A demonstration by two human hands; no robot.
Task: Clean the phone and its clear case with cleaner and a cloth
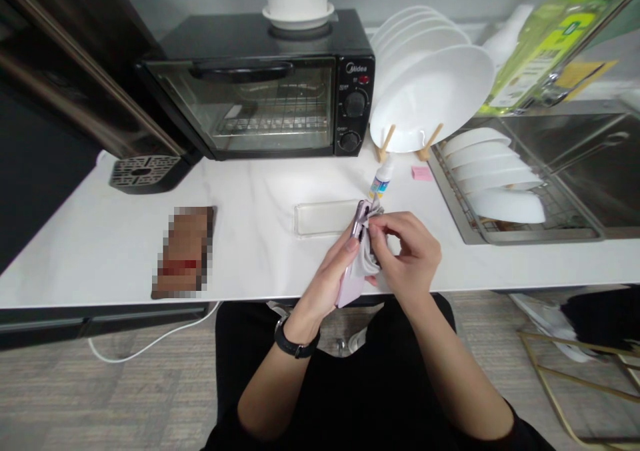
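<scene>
My left hand (327,276) grips a pale purple smartphone (351,289), tilted on edge above the counter's front edge. Fingers of my right hand (409,251) pinch a light grey cloth (367,257) against the phone's upper back, near the camera lenses. The cloth drapes down and covers part of the phone. Just behind my hands lies a clear phone case (323,219) on the white counter. A small white spray bottle (381,179) with a blue label stands beyond the cloth.
A second device with a blurred-out screen (184,254) lies at the left. Behind stands a black toaster oven (260,104). White plates (433,94) lean in a rack, with a pink sticky pad (421,173) nearby. Bowls (505,204) sit in the sink basket (545,237) at right.
</scene>
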